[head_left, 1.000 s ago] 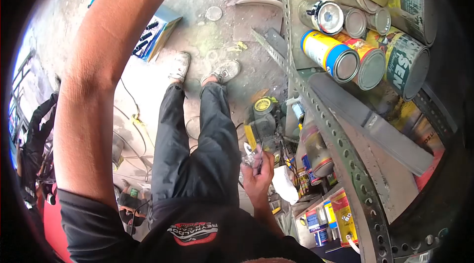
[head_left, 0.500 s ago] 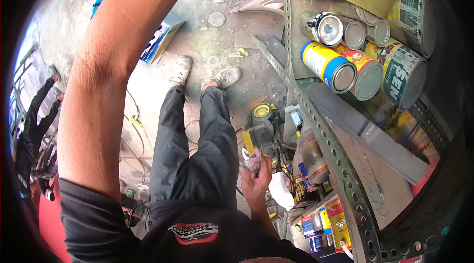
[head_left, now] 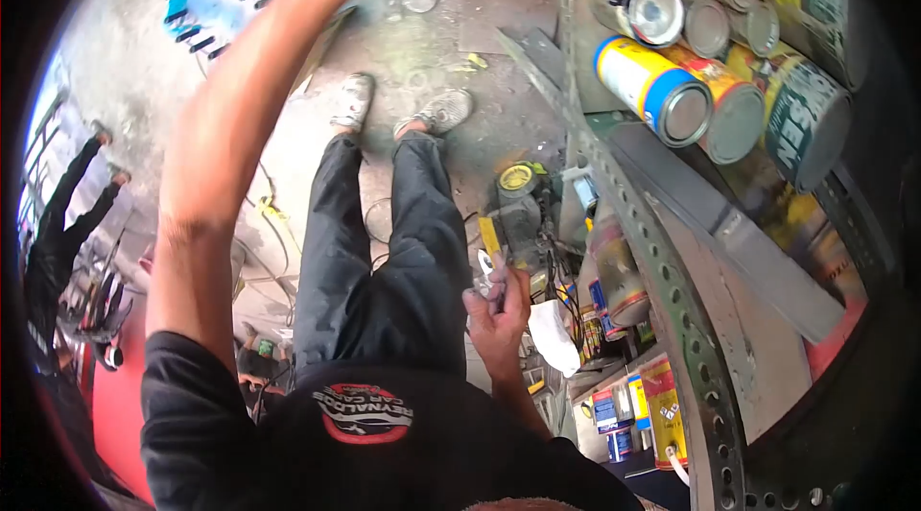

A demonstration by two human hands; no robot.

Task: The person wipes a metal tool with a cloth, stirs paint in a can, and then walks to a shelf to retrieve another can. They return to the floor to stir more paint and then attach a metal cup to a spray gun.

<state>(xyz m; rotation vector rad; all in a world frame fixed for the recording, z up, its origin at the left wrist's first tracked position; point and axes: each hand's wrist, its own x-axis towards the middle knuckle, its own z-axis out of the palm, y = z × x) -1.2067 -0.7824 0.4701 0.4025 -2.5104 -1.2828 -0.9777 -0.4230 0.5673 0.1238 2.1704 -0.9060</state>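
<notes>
My left arm [head_left: 206, 156] reaches up and across the left side of the view; its hand lies at or past the top edge, so what it touches is hidden. Beside my right thigh, my right hand [head_left: 499, 314] is raised with the palm partly showing. Its fingers are loosely bent, the thumb stands apart, and the fingertips look dusty grey; I make out nothing held. Behind it on the floor is a dark machine with a yellow wheel [head_left: 517, 177]. A white cloth-like piece [head_left: 554, 336] hangs just right of the hand.
A perforated metal shelf post [head_left: 662, 305] runs along my right. Several paint cans lie on their sides there, including a yellow and blue can [head_left: 652, 89]. A long grey piece [head_left: 724, 233] rests below them. Cables [head_left: 273, 213] cross the floor. Another person's legs [head_left: 72, 199] show far left.
The view has shifted, so the cans and floor machine appear higher. A blue box with black strips now shows more behind my left arm. My right hand keeps nearly the same pose.
</notes>
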